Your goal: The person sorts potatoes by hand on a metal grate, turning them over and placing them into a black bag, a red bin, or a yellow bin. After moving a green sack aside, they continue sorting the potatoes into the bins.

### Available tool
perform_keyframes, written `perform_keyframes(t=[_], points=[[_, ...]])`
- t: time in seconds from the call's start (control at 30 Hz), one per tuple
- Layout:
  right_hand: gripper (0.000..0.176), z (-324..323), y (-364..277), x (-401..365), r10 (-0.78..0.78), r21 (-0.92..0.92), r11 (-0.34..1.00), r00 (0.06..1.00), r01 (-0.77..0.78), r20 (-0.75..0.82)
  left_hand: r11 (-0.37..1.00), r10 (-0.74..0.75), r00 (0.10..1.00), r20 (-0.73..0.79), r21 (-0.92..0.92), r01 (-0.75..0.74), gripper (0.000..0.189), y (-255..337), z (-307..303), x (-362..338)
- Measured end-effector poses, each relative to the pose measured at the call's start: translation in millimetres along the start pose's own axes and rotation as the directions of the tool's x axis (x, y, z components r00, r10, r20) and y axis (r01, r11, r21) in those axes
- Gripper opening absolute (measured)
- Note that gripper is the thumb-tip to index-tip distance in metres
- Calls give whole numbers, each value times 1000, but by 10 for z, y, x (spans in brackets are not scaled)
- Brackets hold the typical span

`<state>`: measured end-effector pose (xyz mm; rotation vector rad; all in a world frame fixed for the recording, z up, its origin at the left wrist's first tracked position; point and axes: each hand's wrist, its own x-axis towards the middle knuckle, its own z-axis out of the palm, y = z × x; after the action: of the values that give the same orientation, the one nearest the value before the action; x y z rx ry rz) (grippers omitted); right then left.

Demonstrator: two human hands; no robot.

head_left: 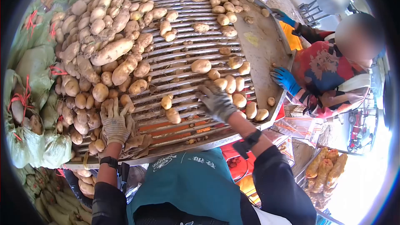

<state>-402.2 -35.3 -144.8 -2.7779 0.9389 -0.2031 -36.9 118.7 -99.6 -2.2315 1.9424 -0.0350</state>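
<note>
A large heap of potatoes [112, 52] covers the left side of a slatted metal sorting table [183, 52]. My left hand [115, 126], in a striped work glove, lies with fingers stretched out on the heap's near edge, beside a crumpled brown cloth [139, 145]. Over the slats at the right, my gloved right hand [217, 103] has its fingers apart and slightly blurred. It is beside a cluster of potatoes [230, 84], with nothing visible in its grasp. A pair of potatoes [171, 114] rests on the slats between my hands.
Green sacks with red ties [37, 66] line the left side. Across the table's right edge stands a person [321, 68] in blue gloves, one glove [286, 80] at the rim. Bagged produce [326, 171] is at lower right. More potatoes [225, 6] lie at the far right.
</note>
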Motion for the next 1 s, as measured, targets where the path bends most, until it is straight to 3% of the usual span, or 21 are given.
perform_keyframes(t=[0.07, 0.1, 0.17, 0.27, 0.33, 0.37, 0.4, 0.43, 0.47, 0.5, 0.57, 0.6, 0.63, 0.67, 0.7, 0.77, 0.83, 0.9, 0.93, 0.97, 1.0], points=[[41, -93, 423, -174, -28, -127, 991, 999, 33, 39, 1000, 13, 998, -60, -4, -13, 43, 2, 13, 1], [45, -220, 515, -145, 111, -264, 962, 985, -74, 129, 1000, 24, 998, -57, 2, -24, 43, 10, 19, -23], [47, -421, 756, -191, 228, -107, 968, 974, -227, -1, 999, 43, 996, -84, -24, -45, 45, -10, 26, -15], [45, -300, 1000, -166, 395, -290, 888, 915, -357, 81, 1000, 20, 998, -63, 6, -19, 43, 11, 1, -7], [42, -355, 730, 55, 532, -223, 774, 800, -593, -278, 1000, 20, 999, -46, 10, -20, 43, 29, -32, -4], [34, -353, 628, 271, 512, -221, 840, 859, -495, 23, 1000, 17, 1000, -26, 12, -16, 43, 29, -47, 6], [30, -420, 338, 494, 469, -32, 883, 883, -469, 15, 1000, 15, 1000, -21, 26, -15, 42, 32, -44, 2], [38, -245, 113, 611, 314, -61, 949, 930, -308, 190, 999, 39, 999, -29, 28, -38, 42, 38, -39, -6], [40, -64, -73, 673, 173, -33, 984, 982, -176, -75, 1000, 19, 1000, -22, 13, -18, 41, 40, -37, -11], [43, 76, -184, 740, 18, -49, 998, 941, -36, -337, 1000, -3, 1000, -14, -1, 3, 41, 44, -48, -3], [44, 149, -78, 952, 136, -66, 988, 990, -138, -35, 1000, -19, 996, 87, -15, 20, 46, 79, -111, 21], [40, 241, 121, 985, 182, -230, 958, 983, -173, 16, 1000, -24, 997, 71, 1, 23, 46, 71, -84, 11], [39, -76, 278, 981, 204, -78, 978, 972, -195, 120, 999, -31, 998, 51, 18, 30, 46, 61, -67, 9], [38, 188, 593, 1077, 399, 7, 917, 917, -399, 0, 999, -46, 997, 63, -6, 47, 46, 80, -91, 13], [39, 85, 726, 970, 437, -373, 811, 890, -451, -126, 999, -35, 998, 60, -5, 36, 46, 69, -74, 20], [37, -82, 1055, 954, 689, -111, 660, 657, -743, -306, 999, -21, 1000, -10, 29, 21, 44, 51, -7, -7], [34, -355, 950, 895, 597, -199, 684, 695, -702, -401, 999, -5, 1000, -2, 48, 5, 46, 40, 6, -7], [32, -266, 583, 884, 342, -242, 839, 818, -487, -462, 997, -37, 999, 37, 64, 34, 47, 56, -2, 3], [47, -688, 153, 1052, 578, -35, 804, 768, -593, 275, 997, -40, 999, 37, 63, 37, 48, 54, 8, 0], [50, -854, -176, 1054, 505, 444, 612, 755, -655, 419, 997, -36, 999, 39, 67, 34, 48, 69, -20, -2], [49, -523, -471, 1016, 300, 177, 885, 818, -431, 491, 997, -37, 997, 68, 69, 33, 48, 80, -66, 1]])
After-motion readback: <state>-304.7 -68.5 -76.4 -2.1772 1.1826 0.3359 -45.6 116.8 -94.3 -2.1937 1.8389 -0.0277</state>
